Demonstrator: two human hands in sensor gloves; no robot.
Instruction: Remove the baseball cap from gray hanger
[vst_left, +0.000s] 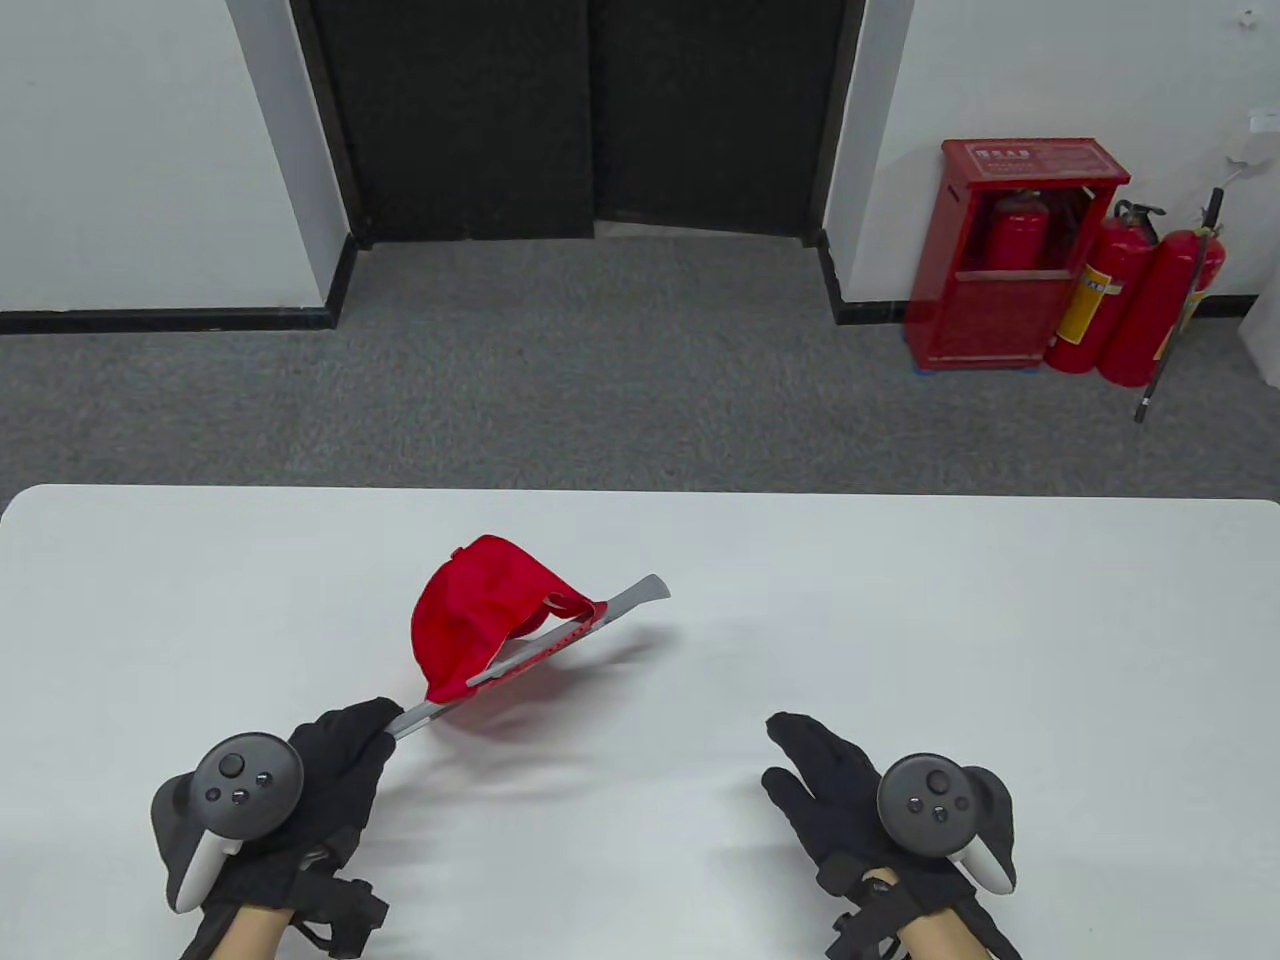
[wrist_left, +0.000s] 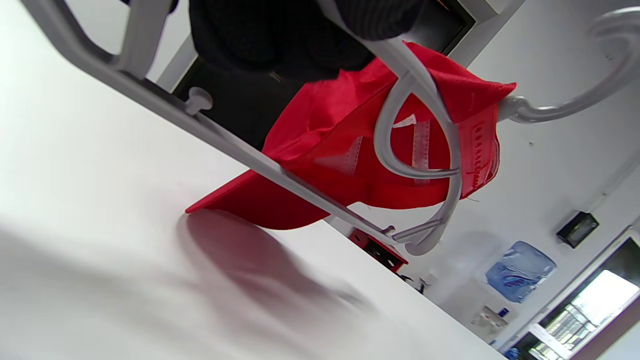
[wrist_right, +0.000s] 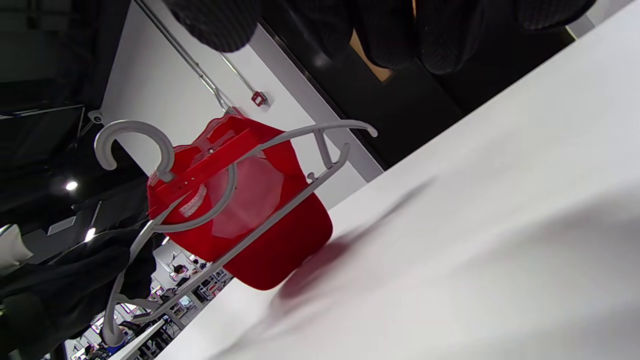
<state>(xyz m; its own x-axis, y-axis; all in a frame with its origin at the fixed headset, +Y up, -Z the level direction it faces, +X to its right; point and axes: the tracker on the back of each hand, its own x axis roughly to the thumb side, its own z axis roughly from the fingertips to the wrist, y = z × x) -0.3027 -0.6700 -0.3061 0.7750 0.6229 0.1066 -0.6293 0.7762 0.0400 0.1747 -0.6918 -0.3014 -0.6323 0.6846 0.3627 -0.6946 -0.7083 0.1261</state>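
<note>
1. Two risks stand out: the red baseball cap (vst_left: 470, 620) hangs by its back strap, threaded over an arm of the gray hanger (vst_left: 630, 597), so a pull in the wrong direction would likely snag the strap on the hanger's hook or notches.
2. The hanger is held at one end only, raised above the white table (vst_left: 1000, 620); a tug on the cap could twist it in the glove or swing the brim, which looks close to the tabletop.
3. The left hand (vst_left: 320, 775) grips the hanger's near end, fingers wrapped tight around the plastic.
4. The right hand (vst_left: 850, 790) hovers above the table, well apart from the cap, fingers spread and holding nothing.
</note>
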